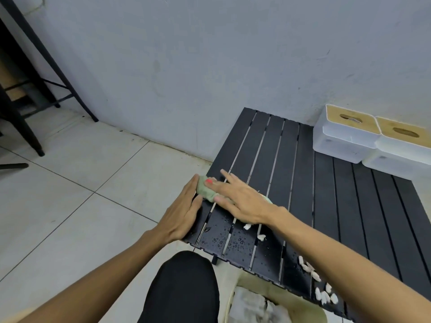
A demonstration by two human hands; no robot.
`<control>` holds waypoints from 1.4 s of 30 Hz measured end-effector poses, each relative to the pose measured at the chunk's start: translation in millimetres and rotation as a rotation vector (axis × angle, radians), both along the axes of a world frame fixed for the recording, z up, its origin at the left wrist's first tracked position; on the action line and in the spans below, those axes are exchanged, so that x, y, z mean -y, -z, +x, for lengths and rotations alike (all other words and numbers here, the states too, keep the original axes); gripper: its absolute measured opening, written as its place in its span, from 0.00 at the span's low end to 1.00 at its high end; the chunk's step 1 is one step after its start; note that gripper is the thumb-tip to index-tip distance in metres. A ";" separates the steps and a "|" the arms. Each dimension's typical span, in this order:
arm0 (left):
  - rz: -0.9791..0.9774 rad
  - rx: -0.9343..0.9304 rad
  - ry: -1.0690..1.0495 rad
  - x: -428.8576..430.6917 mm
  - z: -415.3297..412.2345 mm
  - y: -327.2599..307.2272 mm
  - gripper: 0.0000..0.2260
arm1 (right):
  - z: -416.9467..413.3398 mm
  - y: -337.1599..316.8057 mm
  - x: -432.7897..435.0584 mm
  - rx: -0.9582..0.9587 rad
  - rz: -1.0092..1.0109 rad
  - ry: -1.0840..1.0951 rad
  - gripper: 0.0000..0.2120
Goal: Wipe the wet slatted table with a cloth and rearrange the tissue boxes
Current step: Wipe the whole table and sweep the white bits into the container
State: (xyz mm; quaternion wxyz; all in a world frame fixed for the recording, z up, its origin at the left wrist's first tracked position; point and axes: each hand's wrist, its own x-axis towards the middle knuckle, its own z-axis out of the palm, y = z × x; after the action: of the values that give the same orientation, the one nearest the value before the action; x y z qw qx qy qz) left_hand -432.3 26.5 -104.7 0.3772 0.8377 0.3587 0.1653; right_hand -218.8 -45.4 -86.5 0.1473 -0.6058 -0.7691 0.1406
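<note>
A low black slatted table [326, 194] stands against the wall, with water drops on its near left slats. My right hand [242, 199] lies flat, fingers spread, pressing a pale green cloth [205, 188] onto the table's left edge. My left hand [182, 213] rests flat against that same edge, its fingertips touching the cloth. Two white tissue boxes with wooden lids, the left tissue box [345, 134] and the right tissue box [401, 145], sit side by side at the table's far right corner. Small white scraps [310, 269] lie on the wet near slats.
A pale bin [275, 306] holding crumpled grey paper stands below the table's near edge, beside my black-clad knee [184, 287]. Black furniture legs [35, 136] stand on the tiled floor at far left. The grey wall runs behind the table.
</note>
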 end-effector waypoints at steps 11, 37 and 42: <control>0.007 0.076 -0.038 2.9 -0.7 -0.1 0.27 | 6.9 2.3 -18.8 -0.007 -0.005 0.098 0.23; -0.420 0.146 0.041 -24.3 -4.0 -22.3 0.24 | -20.8 -2.2 3.4 0.136 0.032 -0.199 0.24; -0.453 0.095 0.067 -26.8 -6.9 -19.8 0.24 | -19.3 -13.9 5.5 0.204 0.039 -0.279 0.23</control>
State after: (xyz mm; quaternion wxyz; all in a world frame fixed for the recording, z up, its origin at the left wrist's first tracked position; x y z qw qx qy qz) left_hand -439.2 53.2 -84.9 0.5774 0.7343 0.3404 0.1073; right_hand -238.1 -51.0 -72.6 0.0593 -0.5014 -0.8592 0.0827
